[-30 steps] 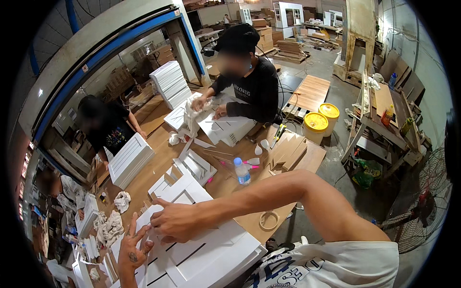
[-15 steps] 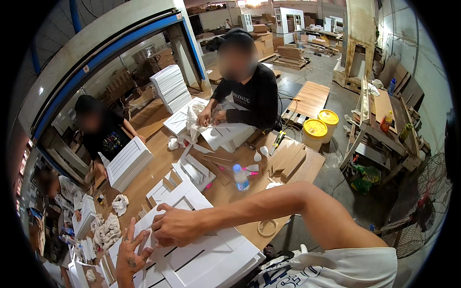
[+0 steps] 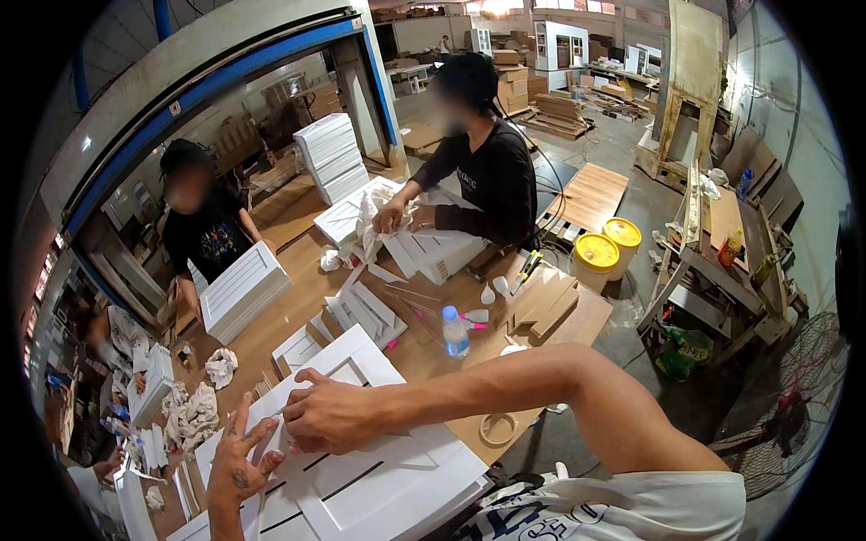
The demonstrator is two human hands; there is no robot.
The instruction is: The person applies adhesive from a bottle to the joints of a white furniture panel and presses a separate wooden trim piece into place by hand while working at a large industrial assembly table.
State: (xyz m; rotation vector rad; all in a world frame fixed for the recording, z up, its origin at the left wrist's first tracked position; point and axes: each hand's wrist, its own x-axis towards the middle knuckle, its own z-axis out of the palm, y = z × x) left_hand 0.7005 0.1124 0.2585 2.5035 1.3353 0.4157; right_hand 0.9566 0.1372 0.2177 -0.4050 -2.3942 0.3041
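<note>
A white panelled door lies flat in front of me, on top of other white panels, with dark narrow gaps between its slats. Bent over its left part is my right hand, the fingers curled down and pressed together near the surface. Something small and whitish shows by its fingertips, too hidden to name. My left hand is close beside it, fingers stretched apart, at the left side of the door. The two hands nearly meet.
Beyond the door stand a water bottle, white frame pieces and brown strips. A tape roll lies near the table's right edge. Crumpled rags are at left. Across the table, co-workers handle a cloth and stacked panels.
The view has shifted slightly. My hands stay close together over the door, with little movement. The co-worker with the cloth has turned their head to the left; the one behind the stack has shifted.
</note>
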